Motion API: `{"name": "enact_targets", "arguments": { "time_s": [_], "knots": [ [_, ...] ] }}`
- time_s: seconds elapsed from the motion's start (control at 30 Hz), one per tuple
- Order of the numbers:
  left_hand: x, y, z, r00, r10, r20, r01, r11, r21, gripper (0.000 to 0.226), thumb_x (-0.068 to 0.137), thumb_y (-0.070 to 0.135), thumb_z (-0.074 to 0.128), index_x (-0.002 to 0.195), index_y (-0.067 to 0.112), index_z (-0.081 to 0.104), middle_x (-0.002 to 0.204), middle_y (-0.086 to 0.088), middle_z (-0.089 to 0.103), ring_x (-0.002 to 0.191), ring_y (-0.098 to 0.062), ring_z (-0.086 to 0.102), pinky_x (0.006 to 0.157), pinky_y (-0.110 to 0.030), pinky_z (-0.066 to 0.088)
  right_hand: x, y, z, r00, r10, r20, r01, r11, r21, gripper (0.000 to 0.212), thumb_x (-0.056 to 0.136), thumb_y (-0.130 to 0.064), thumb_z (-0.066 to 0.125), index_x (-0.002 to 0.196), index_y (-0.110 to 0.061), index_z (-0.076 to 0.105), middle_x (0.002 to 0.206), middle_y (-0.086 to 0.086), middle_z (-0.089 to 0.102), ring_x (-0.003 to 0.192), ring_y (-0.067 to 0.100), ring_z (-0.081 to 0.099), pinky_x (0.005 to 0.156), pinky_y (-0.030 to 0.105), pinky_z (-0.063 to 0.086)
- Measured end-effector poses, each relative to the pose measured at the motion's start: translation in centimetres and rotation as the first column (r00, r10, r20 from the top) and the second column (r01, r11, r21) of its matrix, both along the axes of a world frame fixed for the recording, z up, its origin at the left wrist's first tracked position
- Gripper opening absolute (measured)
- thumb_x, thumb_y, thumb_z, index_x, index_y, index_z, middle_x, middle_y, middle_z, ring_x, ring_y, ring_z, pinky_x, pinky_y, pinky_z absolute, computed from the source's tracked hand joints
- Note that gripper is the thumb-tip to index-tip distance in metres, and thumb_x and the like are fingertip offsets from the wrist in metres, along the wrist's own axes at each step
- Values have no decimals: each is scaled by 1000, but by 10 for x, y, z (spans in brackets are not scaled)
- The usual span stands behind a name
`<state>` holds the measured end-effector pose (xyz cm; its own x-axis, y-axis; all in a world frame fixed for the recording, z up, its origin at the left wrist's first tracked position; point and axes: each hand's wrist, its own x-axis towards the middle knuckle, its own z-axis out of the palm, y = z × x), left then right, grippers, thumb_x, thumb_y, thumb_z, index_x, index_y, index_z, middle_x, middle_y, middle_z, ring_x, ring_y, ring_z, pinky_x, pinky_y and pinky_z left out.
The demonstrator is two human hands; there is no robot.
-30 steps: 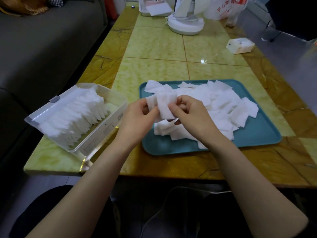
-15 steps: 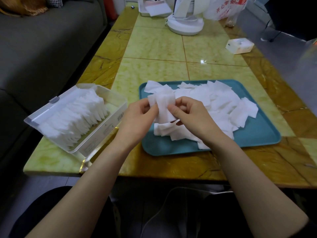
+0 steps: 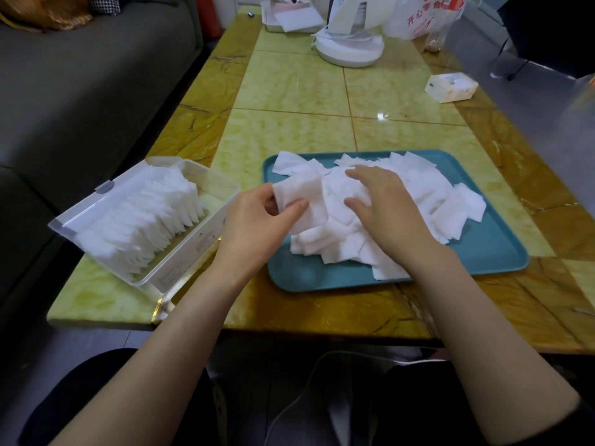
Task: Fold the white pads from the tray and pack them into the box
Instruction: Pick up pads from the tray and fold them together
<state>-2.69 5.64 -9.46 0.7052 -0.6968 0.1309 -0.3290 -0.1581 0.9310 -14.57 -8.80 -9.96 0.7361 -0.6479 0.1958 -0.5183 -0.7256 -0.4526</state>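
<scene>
A teal tray in front of me holds a loose heap of white pads. My left hand pinches one folded white pad between thumb and fingers, above the tray's left edge. My right hand lies on the heap with its fingers spread and relaxed, holding nothing. To the left stands a clear plastic box with a row of folded pads standing on edge inside it, its lid open at the far-left side.
A grey sofa runs along the table's left side. At the far end stand a white appliance base, a tray with papers and a plastic bag. A small white box sits far right. A cable hangs below.
My right hand let go of the pad and moved right onto the heap in the tray. The left hand alone now holds the folded pad.
</scene>
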Motion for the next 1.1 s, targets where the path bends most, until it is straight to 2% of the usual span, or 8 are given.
{"name": "enact_targets", "arguments": {
  "time_s": [0.07,0.13,0.37,0.53,0.7,0.83,0.97,1.1],
  "knots": [
    [0,1,1,1000,-10,-6,10,1000,2,15,84,22,70,79,35,64,78,15,69,76,1,66,72,-25,55,-4,-10,-7,971,-36,-237,27,999,-41,54,94,-22,52,144,-19,32,154,3,25,143,23,13,116,35,13],
    [1,2,0,1000,-19,-7,19,1000,16,15,84,23,70,81,36,64,78,18,68,77,4,66,71,-21,54,-6,-15,-13,946,-61,-319,41,997,-68,54,95,-23,50,144,-18,30,153,4,26,142,25,16,112,37,19],
    [3,2,-2,1000,-19,-12,20,999,31,9,84,24,69,88,31,66,81,18,68,80,3,66,73,-22,53,-9,-23,-6,985,-171,-17,169,981,-92,26,96,-13,44,114,-13,62,110,8,65,104,27,54,84,39,44],
    [4,0,-3,1000,8,8,-8,999,39,12,85,24,68,82,34,63,78,17,67,78,3,64,72,-25,54,-4,0,11,945,-138,297,110,988,108,12,96,-21,49,96,-15,60,79,-7,60,72,8,54,67,23,43],
    [3,-3,-4,998,58,36,-60,996,60,1,87,25,65,87,24,65,80,4,71,79,-11,67,72,-34,54,2,30,24,851,-206,484,-201,723,661,20,97,-17,48,105,-4,61,84,5,63,73,6,59,60,17,51],
    [1,-3,-3,999,29,28,-30,998,50,6,89,25,64,83,26,65,73,12,67,67,5,61,57,-12,44,6,41,25,861,-175,477,-291,600,745,22,99,-18,44,108,-8,62,91,2,68,78,6,64,63,18,51],
    [1,-3,-3,1000,-16,-6,16,1000,10,21,88,18,62,78,36,61,73,18,66,66,11,59,58,-9,44,2,42,28,890,-28,456,-386,487,783,24,98,-19,43,109,-9,62,98,5,68,90,14,63,80,30,53],
    [-2,-2,-1,996,-64,-54,63,998,-24,22,88,14,60,80,33,65,68,18,68,68,9,62,62,-10,46,6,42,22,924,-59,377,-226,712,665,13,94,-17,53,97,-10,63,82,5,64,74,8,59,64,19,51]
  ]
}}
